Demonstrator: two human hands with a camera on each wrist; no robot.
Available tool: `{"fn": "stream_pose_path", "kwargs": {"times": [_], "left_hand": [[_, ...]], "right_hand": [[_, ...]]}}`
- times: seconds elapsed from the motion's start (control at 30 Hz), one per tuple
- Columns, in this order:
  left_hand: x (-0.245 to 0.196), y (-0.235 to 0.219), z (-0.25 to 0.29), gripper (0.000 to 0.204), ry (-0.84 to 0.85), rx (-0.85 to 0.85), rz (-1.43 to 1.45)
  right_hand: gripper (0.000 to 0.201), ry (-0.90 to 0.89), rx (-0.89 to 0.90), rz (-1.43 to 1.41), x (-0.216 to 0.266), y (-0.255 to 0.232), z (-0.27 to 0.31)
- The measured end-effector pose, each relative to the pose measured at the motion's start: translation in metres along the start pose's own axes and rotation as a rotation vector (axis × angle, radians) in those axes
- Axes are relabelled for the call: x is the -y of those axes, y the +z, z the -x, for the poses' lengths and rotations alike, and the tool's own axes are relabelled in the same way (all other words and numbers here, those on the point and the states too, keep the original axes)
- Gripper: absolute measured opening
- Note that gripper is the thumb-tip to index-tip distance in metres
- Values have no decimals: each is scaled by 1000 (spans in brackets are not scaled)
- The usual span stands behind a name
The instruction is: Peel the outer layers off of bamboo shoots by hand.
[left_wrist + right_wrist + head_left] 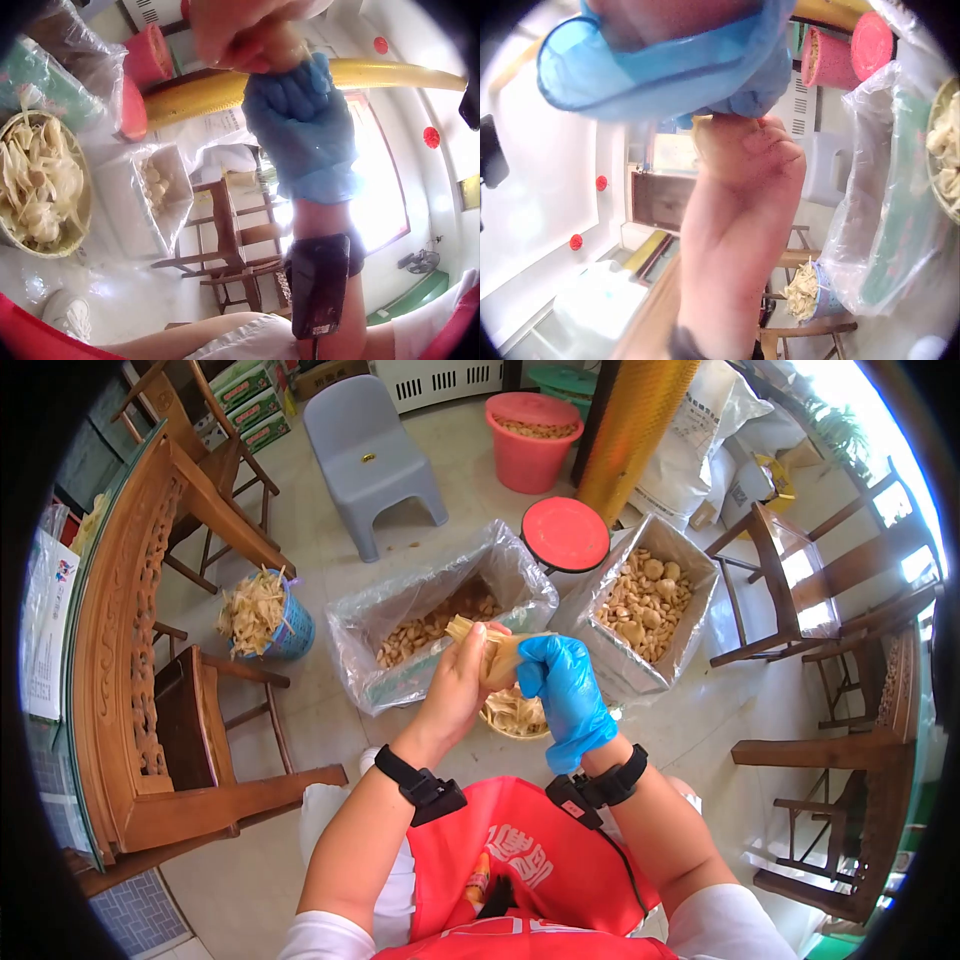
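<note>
In the head view a pale, husk-covered piece point(504, 658) is between the two hands. The bare left hand point(462, 678) grips it from the left, with fingers curled round it. The right hand point(566, 695), in a blue glove, pinches its right side with curled fingers. Below the hands stands a round container of pale peelings point(516, 714), partly hidden by them. In the left wrist view the gloved hand point(301, 127) meets the bare fingers at the piece point(281, 49). The right wrist view shows the bare hand point(746, 161) close against the glove.
Two plastic-lined boxes stand ahead, the left box point(365, 650) and the right box point(655, 670), both holding pale pieces. Around them are a red-lidded container point(565, 534), a pink bucket point(527, 460), a grey chair point(372, 450), a blue basket of husks point(292, 628) and wooden chairs.
</note>
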State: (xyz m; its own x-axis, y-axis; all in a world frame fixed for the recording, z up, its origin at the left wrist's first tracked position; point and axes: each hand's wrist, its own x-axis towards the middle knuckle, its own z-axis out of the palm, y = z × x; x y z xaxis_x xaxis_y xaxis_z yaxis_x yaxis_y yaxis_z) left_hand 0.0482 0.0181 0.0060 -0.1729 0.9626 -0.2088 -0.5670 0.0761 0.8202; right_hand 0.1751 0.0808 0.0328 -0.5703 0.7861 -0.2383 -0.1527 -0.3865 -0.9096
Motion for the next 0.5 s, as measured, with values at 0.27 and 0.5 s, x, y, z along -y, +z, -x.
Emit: {"fn": "stream_pose_path", "kwargs": {"times": [0.27, 0.5], "left_hand": [[1, -1, 2, 36, -26, -87, 317], [-1, 0, 1, 32, -36, -130, 178]], "right_hand": [[22, 120, -114, -323, 2, 1, -4], [19, 68, -62, -44, 13, -3, -5]]}}
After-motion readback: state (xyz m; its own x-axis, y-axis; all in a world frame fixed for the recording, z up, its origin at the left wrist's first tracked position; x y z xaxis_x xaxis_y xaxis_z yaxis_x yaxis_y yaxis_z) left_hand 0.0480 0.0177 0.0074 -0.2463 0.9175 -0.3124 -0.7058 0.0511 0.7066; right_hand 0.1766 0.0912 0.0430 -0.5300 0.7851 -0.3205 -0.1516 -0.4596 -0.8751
